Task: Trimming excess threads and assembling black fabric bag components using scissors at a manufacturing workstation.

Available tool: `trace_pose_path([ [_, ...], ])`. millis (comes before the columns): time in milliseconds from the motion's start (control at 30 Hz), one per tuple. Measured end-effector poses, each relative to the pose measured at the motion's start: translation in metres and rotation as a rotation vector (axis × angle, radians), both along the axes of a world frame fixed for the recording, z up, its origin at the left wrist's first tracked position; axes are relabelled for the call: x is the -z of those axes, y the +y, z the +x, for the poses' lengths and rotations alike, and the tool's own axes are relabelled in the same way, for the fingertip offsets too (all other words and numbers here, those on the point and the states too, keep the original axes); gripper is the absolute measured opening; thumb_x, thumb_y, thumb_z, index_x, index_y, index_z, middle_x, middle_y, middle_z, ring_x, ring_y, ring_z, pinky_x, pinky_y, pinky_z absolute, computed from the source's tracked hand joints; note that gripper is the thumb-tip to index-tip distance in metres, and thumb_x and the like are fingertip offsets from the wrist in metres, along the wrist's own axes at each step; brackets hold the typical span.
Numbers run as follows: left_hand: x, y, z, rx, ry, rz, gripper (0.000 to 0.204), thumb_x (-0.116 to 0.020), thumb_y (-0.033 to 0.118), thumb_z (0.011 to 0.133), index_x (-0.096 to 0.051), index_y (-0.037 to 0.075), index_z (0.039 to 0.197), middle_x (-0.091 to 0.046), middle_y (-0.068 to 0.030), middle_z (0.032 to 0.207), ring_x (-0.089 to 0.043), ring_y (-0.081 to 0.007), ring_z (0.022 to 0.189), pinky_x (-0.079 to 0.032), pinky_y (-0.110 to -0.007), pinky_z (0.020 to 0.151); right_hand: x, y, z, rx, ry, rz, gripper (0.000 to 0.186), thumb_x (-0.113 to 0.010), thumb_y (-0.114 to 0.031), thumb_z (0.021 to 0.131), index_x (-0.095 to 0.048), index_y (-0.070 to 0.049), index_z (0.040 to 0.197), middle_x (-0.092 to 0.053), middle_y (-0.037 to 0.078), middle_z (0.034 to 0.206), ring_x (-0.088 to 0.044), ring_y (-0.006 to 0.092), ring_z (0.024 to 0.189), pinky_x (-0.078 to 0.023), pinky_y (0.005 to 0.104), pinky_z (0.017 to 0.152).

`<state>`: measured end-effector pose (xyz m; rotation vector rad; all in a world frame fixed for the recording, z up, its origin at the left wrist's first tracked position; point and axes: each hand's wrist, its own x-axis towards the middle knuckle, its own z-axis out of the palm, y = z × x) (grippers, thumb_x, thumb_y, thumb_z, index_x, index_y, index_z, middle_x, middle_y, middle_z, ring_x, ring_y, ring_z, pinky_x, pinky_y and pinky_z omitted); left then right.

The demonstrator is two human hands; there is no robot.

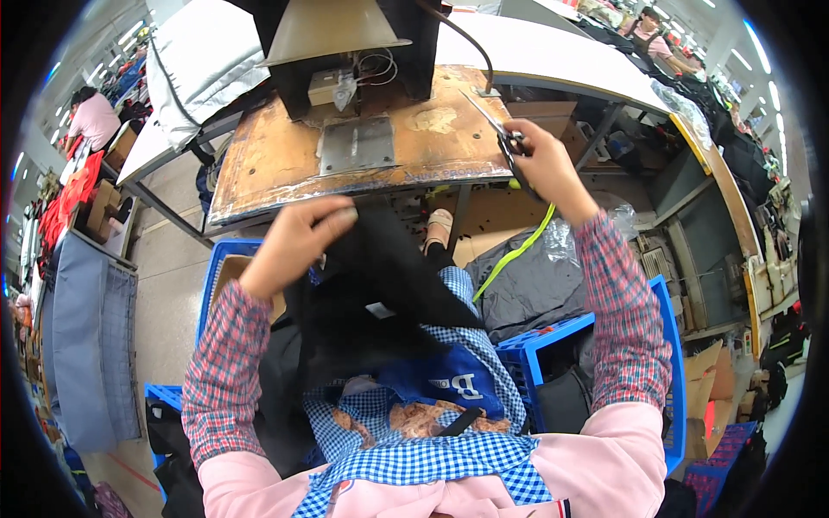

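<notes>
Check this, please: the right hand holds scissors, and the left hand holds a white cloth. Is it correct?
Not entirely: the head view shows the cloth in the left hand is black, not white. The right hand holds scissors.

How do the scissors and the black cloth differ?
The scissors have pale blades and dark handles; the cloth is mostly black. The scissors are much smaller than the cloth. The scissors look rigid, while the cloth hangs limp. Both are held: scissors in the right hand, cloth in the left.
</notes>
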<state>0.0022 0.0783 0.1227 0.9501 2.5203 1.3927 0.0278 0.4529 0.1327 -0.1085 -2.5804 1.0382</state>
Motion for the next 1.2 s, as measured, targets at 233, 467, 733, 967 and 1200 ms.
trace_pose_path([
  [233,0.022,0.017,0.067,0.063,0.319,-0.008,0.019,-0.072,0.007,0.082,-0.072,0.007,0.101,-0.066,-0.0123,0.081,-0.059,-0.0298,0.074,-0.045,-0.038,0.066,0.032,0.051,-0.166,0.047,-0.190,0.385,0.044,-0.075,-0.025,0.074,-0.070,-0.002,0.111,-0.069,0.023,0.108,-0.067,0.0355,0.103,-0.054,0.0413,0.089],
  [467,0.034,-0.004,0.077,-0.111,0.267,0.072,0.017,-0.072,0.004,0.081,-0.074,0.006,0.098,-0.061,-0.0088,0.071,-0.056,-0.0258,0.069,-0.042,-0.036,0.064,0.012,-0.055,-0.158,-0.246,-0.047,0.371,0.045,-0.067,-0.045,0.089,-0.074,-0.002,0.101,-0.073,0.017,0.089,-0.071,0.0304,0.088,-0.055,0.0424,0.079],
  [733,0.006,0.025,0.122,-0.032,0.333,0.027,0.019,-0.074,0.004,0.077,-0.073,0.006,0.095,-0.062,-0.0057,0.077,-0.056,-0.0254,0.074,-0.044,-0.037,0.069,0.053,-0.116,0.121,-1.032,-0.268,-0.310,0.038,-0.071,-0.026,0.092,-0.061,0.000,0.118,-0.069,0.017,0.102,-0.064,0.0229,0.088,-0.052,0.0373,0.078],
  [967,-0.053,0.037,0.237,1.150,0.054,0.138,0.024,-0.080,0.026,0.082,-0.077,0.015,0.103,-0.068,-0.0030,0.101,-0.060,-0.0213,0.097,-0.046,-0.035,0.086,-0.026,-0.087,0.179,-0.790,-0.082,-0.011,0.025,-0.064,-0.010,0.092,-0.065,-0.002,0.116,-0.069,0.020,0.092,-0.068,0.0347,0.083,-0.052,0.0385,0.074],
  [1200,-0.040,0.019,0.266,1.236,-0.153,0.264,0.019,-0.075,0.026,0.088,-0.077,0.012,0.101,-0.069,-0.0067,0.100,-0.061,-0.0234,0.098,-0.046,-0.036,0.088,-0.094,-0.063,0.210,-0.660,0.040,0.230,0.028,-0.069,-0.011,0.085,-0.069,-0.004,0.112,-0.070,0.019,0.090,-0.068,0.0370,0.083,-0.054,0.0399,0.075],
])
